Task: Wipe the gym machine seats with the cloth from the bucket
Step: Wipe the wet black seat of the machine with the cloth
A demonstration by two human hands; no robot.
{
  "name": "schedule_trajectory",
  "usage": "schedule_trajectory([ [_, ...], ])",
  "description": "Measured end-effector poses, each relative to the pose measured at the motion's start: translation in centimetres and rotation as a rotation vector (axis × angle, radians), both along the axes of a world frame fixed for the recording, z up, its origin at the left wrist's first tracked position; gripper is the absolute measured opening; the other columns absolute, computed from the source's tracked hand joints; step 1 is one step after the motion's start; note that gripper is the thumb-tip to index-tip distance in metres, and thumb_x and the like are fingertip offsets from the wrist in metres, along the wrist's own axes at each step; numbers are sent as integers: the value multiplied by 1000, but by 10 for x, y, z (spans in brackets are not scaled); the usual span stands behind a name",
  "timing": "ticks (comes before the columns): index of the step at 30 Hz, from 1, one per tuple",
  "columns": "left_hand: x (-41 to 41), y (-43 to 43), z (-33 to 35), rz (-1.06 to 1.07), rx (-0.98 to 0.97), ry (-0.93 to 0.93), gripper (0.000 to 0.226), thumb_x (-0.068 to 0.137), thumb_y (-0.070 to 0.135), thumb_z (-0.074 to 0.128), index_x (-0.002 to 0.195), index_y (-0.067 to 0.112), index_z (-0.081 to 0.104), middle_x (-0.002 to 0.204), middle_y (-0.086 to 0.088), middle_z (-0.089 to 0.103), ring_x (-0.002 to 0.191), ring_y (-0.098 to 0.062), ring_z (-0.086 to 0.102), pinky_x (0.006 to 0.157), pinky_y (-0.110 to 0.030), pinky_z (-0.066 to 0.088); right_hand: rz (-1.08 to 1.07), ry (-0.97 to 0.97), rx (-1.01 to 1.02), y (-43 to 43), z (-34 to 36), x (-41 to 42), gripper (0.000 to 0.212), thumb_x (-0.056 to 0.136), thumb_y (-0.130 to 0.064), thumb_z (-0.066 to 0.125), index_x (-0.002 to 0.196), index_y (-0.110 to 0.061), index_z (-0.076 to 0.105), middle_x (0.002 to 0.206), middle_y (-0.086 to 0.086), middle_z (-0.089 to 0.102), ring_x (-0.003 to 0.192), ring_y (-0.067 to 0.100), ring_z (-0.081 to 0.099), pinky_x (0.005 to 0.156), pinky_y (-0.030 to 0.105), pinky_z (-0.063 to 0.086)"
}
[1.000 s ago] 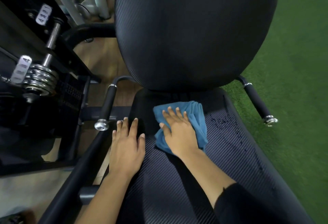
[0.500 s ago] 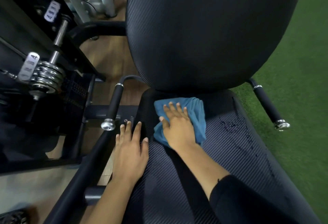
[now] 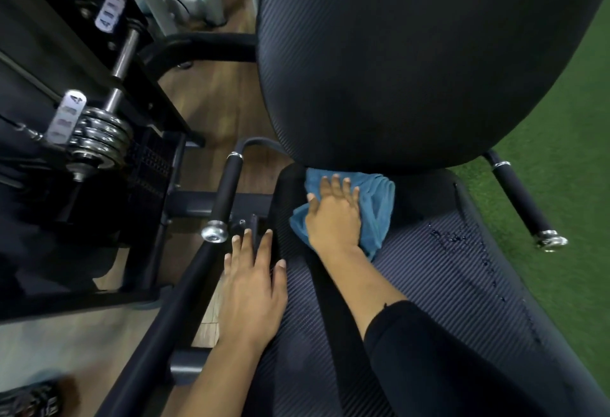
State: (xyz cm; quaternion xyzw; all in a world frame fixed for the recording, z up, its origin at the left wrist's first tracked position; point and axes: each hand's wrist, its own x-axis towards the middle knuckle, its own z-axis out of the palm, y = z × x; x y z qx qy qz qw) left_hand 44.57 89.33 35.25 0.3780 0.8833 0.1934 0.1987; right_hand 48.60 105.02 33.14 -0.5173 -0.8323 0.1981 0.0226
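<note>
Two hands work the seat pad (image 3: 445,284); the right hand (image 3: 333,215) presses the folded blue cloth (image 3: 376,205) flat-fingered into the crease under the backrest (image 3: 412,53); the left hand (image 3: 252,288), fingers straight and empty, braces on the pad's edge for balance.

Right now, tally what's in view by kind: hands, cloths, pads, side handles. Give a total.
Hands: 2, left hand, right hand
Blue cloth: 1
Pads: 2, seat, backrest
Side handles: 2, left handle, right handle
Total: 7
</note>
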Motion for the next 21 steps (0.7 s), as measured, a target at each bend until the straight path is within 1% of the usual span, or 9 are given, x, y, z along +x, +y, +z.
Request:
schedule_trajectory([
  [3, 1, 1, -2, -9, -4, 8, 53, 98, 34, 37, 148, 19, 25, 157, -9, 15, 146, -22, 1, 117, -37, 4, 161, 55, -20, -12, -1, -5, 51, 102, -28, 33, 147, -7, 26, 156, 12, 22, 146, 24, 9, 117, 35, -5],
  [5, 1, 0, -1, -1, 1, 0, 53, 99, 36, 35, 148, 19, 26, 157, -10, 16, 146, -22, 3, 117, -37, 5, 183, 80, -38, -8, -1, 2, 51, 102, -30, 32, 148, -9, 27, 156, 8, 22, 146, 20, 9, 116, 32, -6],
  [7, 0, -1, 0, 1, -4, 0, 56, 96, 42, 28, 147, 20, 27, 156, -10, 17, 146, -23, 4, 117, -36, 5, 112, 92, -34, 4, -2, 18, 51, 102, -31, 33, 148, -10, 29, 156, 7, 23, 146, 18, 10, 116, 31, -5],
  [10, -1, -2, -2, -7, -24, 11, 62, 90, 46, 22, 147, 21, 28, 156, -10, 19, 146, -24, 6, 116, -36, 5, -30, 84, -31, 19, -4, 34, 50, 101, -31, 36, 146, -8, 32, 155, 7, 26, 145, 20, 12, 118, 34, -2],
  [12, -1, -1, -4, -21, -32, 28, 64, 90, 48, 16, 147, 21, 27, 156, -10, 20, 146, -24, 7, 116, -36, 6, -35, 56, -37, 17, -3, 31, 50, 101, -30, 36, 146, -8, 32, 155, 9, 26, 146, 21, 11, 119, 36, 0],
  [14, 0, -2, -5, -27, -37, 36, 67, 88, 50, 12, 147, 21, 28, 155, -10, 21, 145, -24, 8, 115, -37, 7, 24, 65, -47, 11, -3, 24, 50, 101, -30, 36, 146, -8, 30, 155, 9, 24, 146, 22, 9, 118, 35, -3],
  [17, 1, -5, -2, -34, -60, 61, 70, 87, 51, 10, 146, 20, 31, 155, -9, 24, 145, -24, 10, 116, -38, 8, 190, 103, -68, 3, -2, 18, 50, 101, -29, 37, 147, -11, 30, 156, 6, 22, 146, 19, 9, 116, 30, -7],
  [21, 2, -13, 3, -21, -85, 39, 79, 83, 57, 6, 148, 16, 25, 156, -7, 22, 145, -21, 9, 114, -32, 3, 354, 140, -92, 3, -2, 9, 51, 100, -30, 39, 147, -12, 30, 155, 5, 25, 146, 17, 11, 118, 29, -4],
])
